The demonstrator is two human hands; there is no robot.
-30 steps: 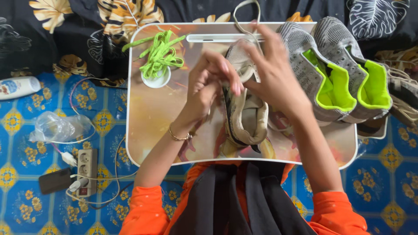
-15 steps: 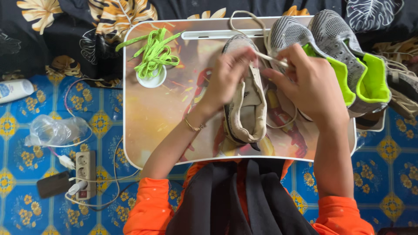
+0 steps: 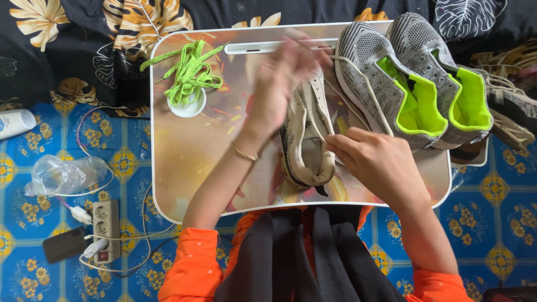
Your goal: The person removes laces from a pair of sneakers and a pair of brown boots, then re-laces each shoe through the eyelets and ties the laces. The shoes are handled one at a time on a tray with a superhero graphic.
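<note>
Worn beige sneaker [image 3: 307, 140] and its lace [image 3: 358, 84]

It lies opening-up on the tray's middle; the pale lace trails right, partly pulled out.

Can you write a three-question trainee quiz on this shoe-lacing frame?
1. True or false: the right hand pinches a beige lace.
2. What lies on the small white dish? A) neon green laces B) a phone
3. Which shoe does the left hand touch?

Key: 1 true. 2 A, the neon green laces. 3 the beige shoe, not the grey pair.
</note>
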